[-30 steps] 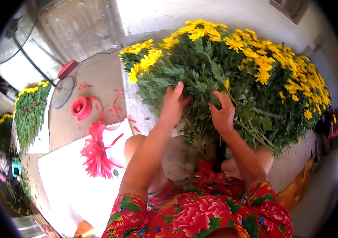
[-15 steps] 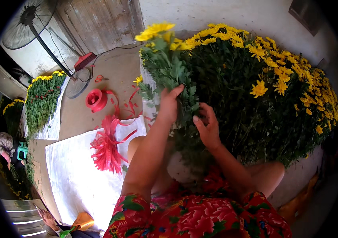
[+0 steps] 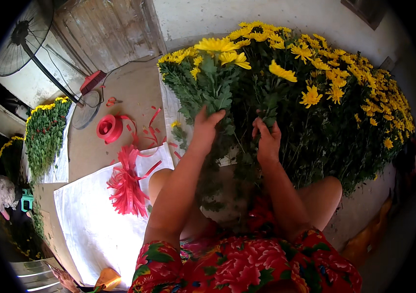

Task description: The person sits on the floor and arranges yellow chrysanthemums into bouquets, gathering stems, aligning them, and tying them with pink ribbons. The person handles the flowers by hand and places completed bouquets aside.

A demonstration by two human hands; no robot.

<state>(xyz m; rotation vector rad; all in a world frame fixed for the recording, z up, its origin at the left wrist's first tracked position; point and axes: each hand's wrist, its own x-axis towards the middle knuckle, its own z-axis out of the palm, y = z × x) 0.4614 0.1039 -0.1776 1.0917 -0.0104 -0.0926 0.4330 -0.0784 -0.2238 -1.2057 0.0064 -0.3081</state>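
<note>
My left hand point(image 3: 207, 126) is closed round the leafy stems of a small bunch of yellow chrysanthemums point(image 3: 216, 73), blooms pointing away from me. To its right, my right hand point(image 3: 268, 142) grips a yellow chrysanthemum stem point(image 3: 270, 100), whose single bloom leans right. Both hands are in front of my knees, a little apart. Close by on the right lies a large heap of yellow chrysanthemums point(image 3: 335, 93) with dark green stems. The lower ends of the held stems blur into the foliage below my hands.
A white sheet point(image 3: 95, 234) bears a bundle of red ribbon strips point(image 3: 129, 183). Beyond it are a red ribbon spool point(image 3: 109, 129), scissors point(image 3: 113, 101), a red broom point(image 3: 92, 82) and a standing fan point(image 3: 37, 58). More bundled flowers point(image 3: 47, 136) lie at the left, near another person point(image 3: 4, 193).
My right hand has moved away from the left, up and to the right, and now holds a separate chrysanthemum stem. The bunch stays in my left hand. The view has shifted slightly.
</note>
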